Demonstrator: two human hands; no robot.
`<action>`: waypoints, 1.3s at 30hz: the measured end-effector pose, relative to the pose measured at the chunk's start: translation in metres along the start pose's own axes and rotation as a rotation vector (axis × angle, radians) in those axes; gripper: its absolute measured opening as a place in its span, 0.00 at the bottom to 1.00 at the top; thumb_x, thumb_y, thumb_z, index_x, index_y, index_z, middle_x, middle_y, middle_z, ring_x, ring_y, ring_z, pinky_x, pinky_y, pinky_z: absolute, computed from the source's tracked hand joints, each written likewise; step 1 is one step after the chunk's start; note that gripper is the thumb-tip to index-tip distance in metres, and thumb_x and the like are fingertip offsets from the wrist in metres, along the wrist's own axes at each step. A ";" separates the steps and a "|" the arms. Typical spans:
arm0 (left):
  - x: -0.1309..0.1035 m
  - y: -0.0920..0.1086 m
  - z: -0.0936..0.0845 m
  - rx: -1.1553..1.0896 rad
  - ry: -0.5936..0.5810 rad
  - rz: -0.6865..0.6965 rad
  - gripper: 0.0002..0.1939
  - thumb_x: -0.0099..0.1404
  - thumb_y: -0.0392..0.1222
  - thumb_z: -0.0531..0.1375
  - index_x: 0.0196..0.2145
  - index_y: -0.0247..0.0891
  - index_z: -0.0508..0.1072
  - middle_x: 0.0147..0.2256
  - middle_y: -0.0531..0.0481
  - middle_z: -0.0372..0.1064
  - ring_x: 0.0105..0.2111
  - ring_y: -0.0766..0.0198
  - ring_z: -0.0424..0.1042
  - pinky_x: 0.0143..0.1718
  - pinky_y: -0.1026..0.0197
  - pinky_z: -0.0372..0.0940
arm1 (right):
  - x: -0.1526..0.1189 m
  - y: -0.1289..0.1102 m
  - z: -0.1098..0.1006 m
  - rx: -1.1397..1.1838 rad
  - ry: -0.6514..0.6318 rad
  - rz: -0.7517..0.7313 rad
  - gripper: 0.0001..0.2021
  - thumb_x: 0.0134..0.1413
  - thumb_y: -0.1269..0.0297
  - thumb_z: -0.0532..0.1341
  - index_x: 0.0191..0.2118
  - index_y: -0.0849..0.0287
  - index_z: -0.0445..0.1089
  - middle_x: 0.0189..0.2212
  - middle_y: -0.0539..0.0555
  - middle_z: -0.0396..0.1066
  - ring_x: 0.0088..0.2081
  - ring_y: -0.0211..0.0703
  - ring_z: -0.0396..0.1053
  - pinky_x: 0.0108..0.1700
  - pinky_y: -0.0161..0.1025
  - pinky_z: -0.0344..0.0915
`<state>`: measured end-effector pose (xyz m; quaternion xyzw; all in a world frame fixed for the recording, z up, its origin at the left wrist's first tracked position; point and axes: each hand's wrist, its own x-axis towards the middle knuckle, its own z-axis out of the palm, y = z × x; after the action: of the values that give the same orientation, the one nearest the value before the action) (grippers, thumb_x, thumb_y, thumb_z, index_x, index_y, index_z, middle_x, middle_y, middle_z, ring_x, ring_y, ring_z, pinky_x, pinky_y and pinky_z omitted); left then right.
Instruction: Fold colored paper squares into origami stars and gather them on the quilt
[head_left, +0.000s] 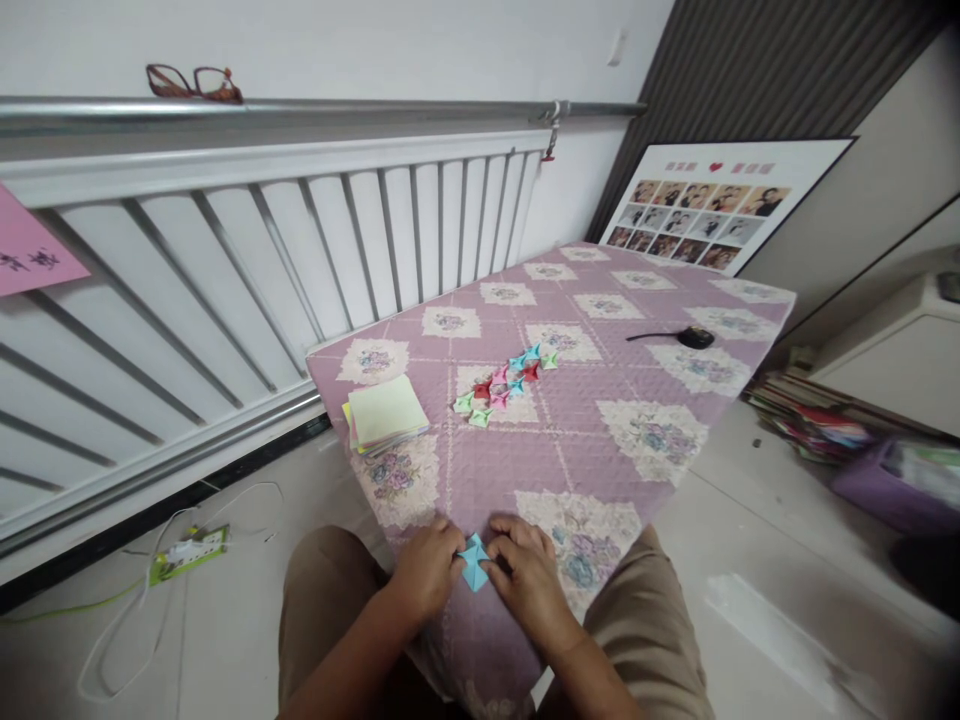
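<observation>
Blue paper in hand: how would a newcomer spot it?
Find the flowered table; at its near end are the left hand and right hand. Between them is the blue paper, the only paper held; the folded pieces and stack lie farther off.

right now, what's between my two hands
A folded blue paper, held at its sides by the left hand and right hand, in the head view.

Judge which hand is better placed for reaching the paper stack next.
Probably the left hand: it is nearer the paper stack, which lies ahead and to its left. The right hand is farther across, though both hands hold the blue folded paper.
</observation>
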<state>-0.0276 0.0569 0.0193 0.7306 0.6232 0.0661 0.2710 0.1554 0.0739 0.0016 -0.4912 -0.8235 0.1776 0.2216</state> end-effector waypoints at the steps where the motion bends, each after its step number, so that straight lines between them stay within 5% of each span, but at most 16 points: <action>1: 0.000 -0.001 0.000 0.010 -0.002 0.004 0.04 0.63 0.38 0.55 0.36 0.41 0.69 0.40 0.52 0.66 0.40 0.63 0.66 0.41 0.63 0.58 | 0.000 0.000 0.000 0.003 0.008 -0.010 0.05 0.48 0.71 0.63 0.30 0.53 0.68 0.44 0.50 0.68 0.49 0.47 0.62 0.52 0.48 0.49; 13: -0.006 -0.006 0.006 0.204 -0.020 0.099 0.10 0.68 0.38 0.50 0.38 0.41 0.71 0.41 0.49 0.67 0.40 0.60 0.66 0.37 0.61 0.58 | -0.011 0.007 0.014 -0.115 0.034 -0.232 0.11 0.62 0.69 0.52 0.29 0.56 0.67 0.28 0.50 0.66 0.33 0.42 0.62 0.40 0.41 0.57; 22: -0.015 -0.010 0.012 0.303 -0.013 0.171 0.10 0.70 0.40 0.50 0.41 0.41 0.72 0.42 0.49 0.68 0.41 0.59 0.65 0.39 0.60 0.58 | -0.017 0.012 0.013 -0.105 0.028 -0.327 0.09 0.61 0.71 0.54 0.35 0.57 0.71 0.31 0.52 0.68 0.34 0.43 0.62 0.39 0.41 0.61; 30: -0.032 -0.012 0.017 0.413 0.087 0.285 0.17 0.70 0.39 0.51 0.54 0.53 0.63 0.46 0.49 0.66 0.41 0.57 0.64 0.41 0.56 0.59 | -0.022 0.008 0.007 -0.111 0.043 -0.317 0.10 0.59 0.73 0.54 0.40 0.56 0.72 0.34 0.54 0.71 0.37 0.44 0.66 0.43 0.44 0.63; 39: -0.043 -0.011 0.018 0.441 0.152 0.332 0.16 0.69 0.41 0.52 0.54 0.52 0.64 0.50 0.46 0.64 0.44 0.56 0.64 0.45 0.52 0.60 | -0.043 -0.004 0.021 -0.150 0.071 -0.292 0.18 0.58 0.74 0.54 0.51 0.50 0.67 0.45 0.50 0.73 0.48 0.45 0.67 0.55 0.48 0.53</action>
<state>-0.0388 0.0112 0.0095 0.8568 0.5131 0.0272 0.0436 0.1591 0.0318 -0.0219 -0.3873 -0.8888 0.0640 0.2365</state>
